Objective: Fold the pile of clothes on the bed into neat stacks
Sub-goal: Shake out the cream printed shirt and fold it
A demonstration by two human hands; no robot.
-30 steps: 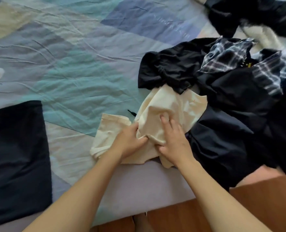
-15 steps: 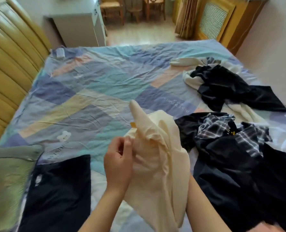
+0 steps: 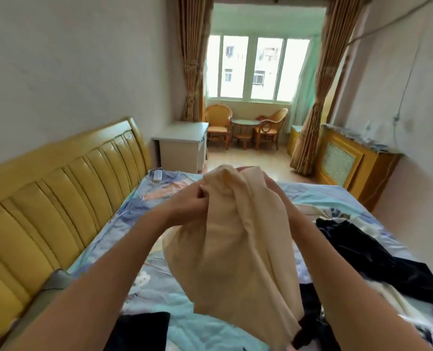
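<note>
I hold a cream garment up in the air over the bed. My left hand pinches its upper edge on the left. My right hand grips the top on the right and is mostly hidden behind the cloth. The garment hangs down in loose folds between my forearms. A pile of dark clothes lies on the right side of the bed. A folded dark garment lies flat at the near left.
A yellow padded headboard runs along the left. A white cabinet stands past the bed. Wicker chairs and a small table sit by the window. A wooden radiator cover lines the right wall.
Both hands lifted the cream garment off the bed edge and raised it to chest height. My view tilted up from the bedspread to the room.
</note>
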